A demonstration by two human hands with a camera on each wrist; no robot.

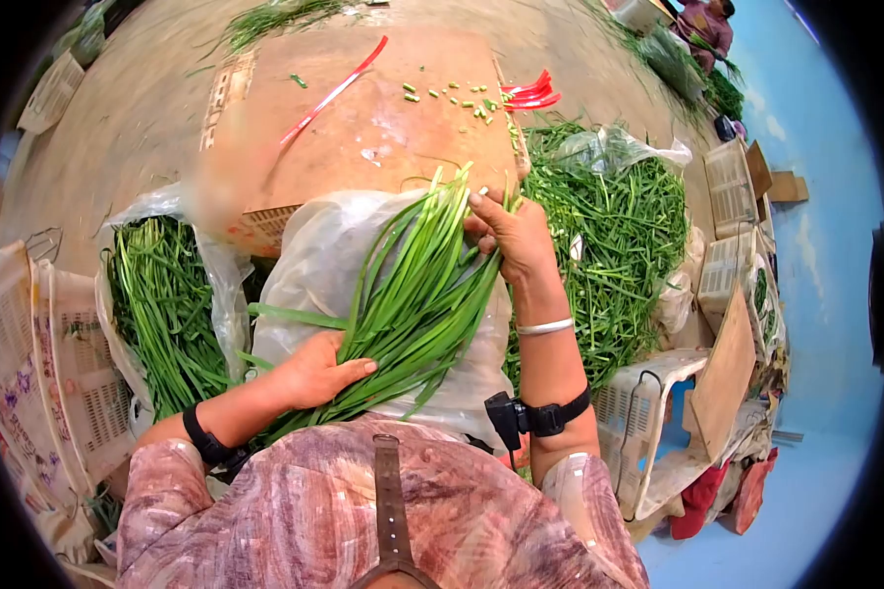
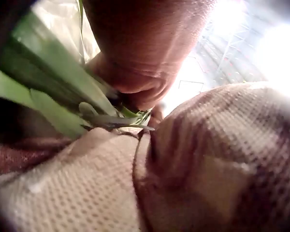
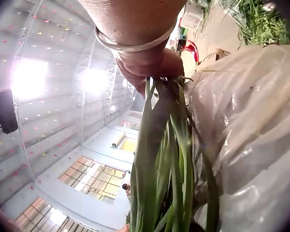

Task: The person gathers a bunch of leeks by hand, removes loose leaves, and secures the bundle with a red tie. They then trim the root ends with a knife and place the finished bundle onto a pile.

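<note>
In the head view a loose bundle of garlic chives (image 1: 413, 285) lies slanted over the lap, its leaf tips toward the body. My right hand (image 1: 521, 240) grips the bundle's stem ends at the near right corner of the board. Lower down, my left hand (image 1: 314, 371) holds the leaves from the left side, thumb across them and the other fingers hidden beneath. Long chive leaves (image 3: 166, 169) hang from the right hand in the right wrist view. The left wrist view is mostly sleeve, with some broad leaves (image 2: 53, 72) close by.
A brown board (image 1: 363, 108) on a crate bears a red strip (image 1: 334, 93), cut stem bits and more red strips (image 1: 532, 93) at its right edge. Chive heaps lie left (image 1: 167, 304) and right (image 1: 609, 245). Clear plastic (image 1: 309, 245) covers the lap. Crates (image 1: 648, 422) stand around; another person (image 1: 707, 29) sits far right.
</note>
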